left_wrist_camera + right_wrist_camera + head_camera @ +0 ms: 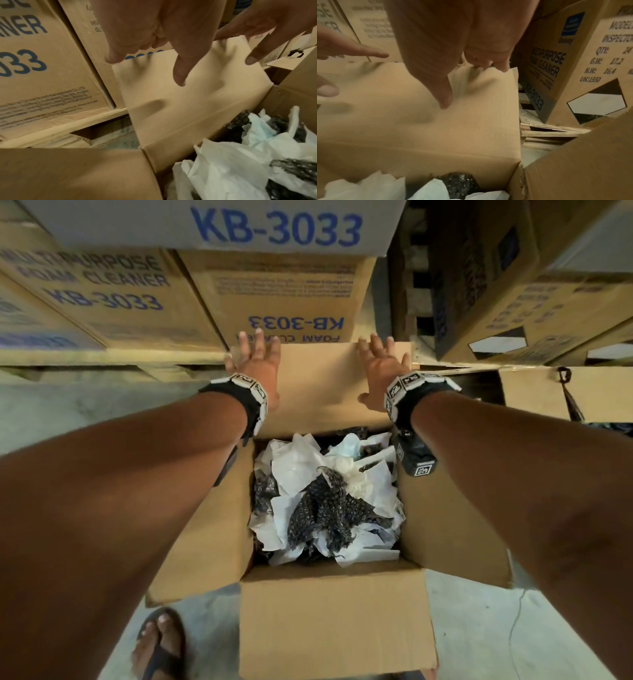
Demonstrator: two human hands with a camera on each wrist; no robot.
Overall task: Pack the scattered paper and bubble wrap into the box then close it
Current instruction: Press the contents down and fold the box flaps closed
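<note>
An open cardboard box (452, 525) stands on the floor between my forearms, filled with crumpled white paper (298, 470) and dark bubble wrap (329, 508). Its far flap (322, 392) stands up and leans away from me. My left hand (253, 361) is at the flap's far left corner and my right hand (382, 364) at its far right corner, both with fingers spread and straight. In the left wrist view the left hand (154, 33) hangs over the flap's (180, 108) top edge. The right wrist view shows the right hand (453, 40) likewise over the flap (419, 128). Neither hand holds anything.
Stacked cartons marked KB-3033 (274, 296) stand on a wooden pallet (547, 132) just behind the box. Another open carton (534, 395) sits at the right. The near flap (335, 621) and the left flap (212, 525) lie folded outward. My sandalled foot (161, 642) is on the concrete floor.
</note>
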